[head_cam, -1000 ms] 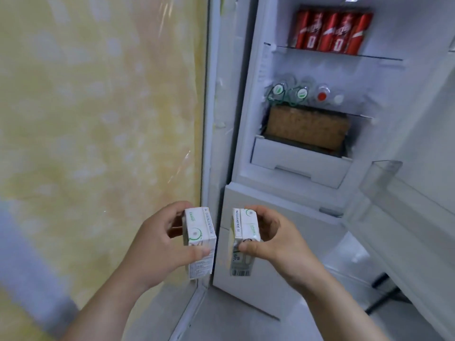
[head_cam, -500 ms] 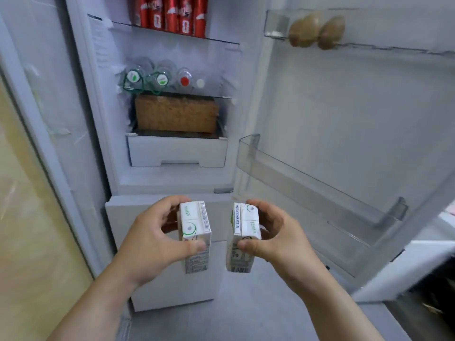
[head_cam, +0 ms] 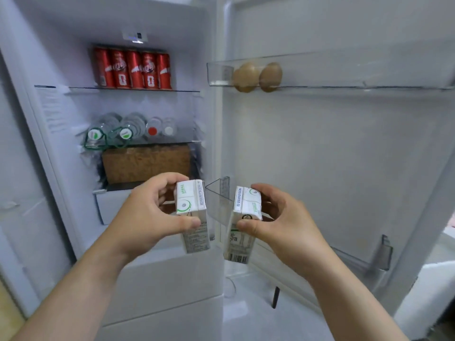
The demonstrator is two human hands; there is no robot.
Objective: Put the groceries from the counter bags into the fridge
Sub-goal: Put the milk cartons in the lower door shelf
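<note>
You hold one small carton in each hand in front of the open fridge point(head_cam: 214, 134). Your left hand point(head_cam: 150, 217) is clamped on the left carton point(head_cam: 191, 212), thumb across the front face and fingers behind the top. Your right hand point(head_cam: 278, 225) is clamped on the right carton point(head_cam: 242, 225) the same way. The two cartons are upright, slightly tilted, near each other but apart, and neither is inside the fridge yet.

Handling: each carton is a rectangular paperboard brick with flat printed faces, sharp folded edges and a barcode low on the right one. Judge them light and fairly stiff, but the walls will dent under a hard squeeze. The coated faces are probably smooth, so grip across two opposite flat faces near the upper half, as you do now.

Surroundings: red cans point(head_cam: 133, 68) stand in a row on the glass top shelf. Clear bottles point(head_cam: 128, 131) lie below with caps facing you, above a brown block point(head_cam: 146, 163). Eggs point(head_cam: 257, 76) sit in the clear upper door bin point(head_cam: 344, 70). The lower door bin point(head_cam: 357, 257) is transparent hard plastic, just behind the right carton.
</note>
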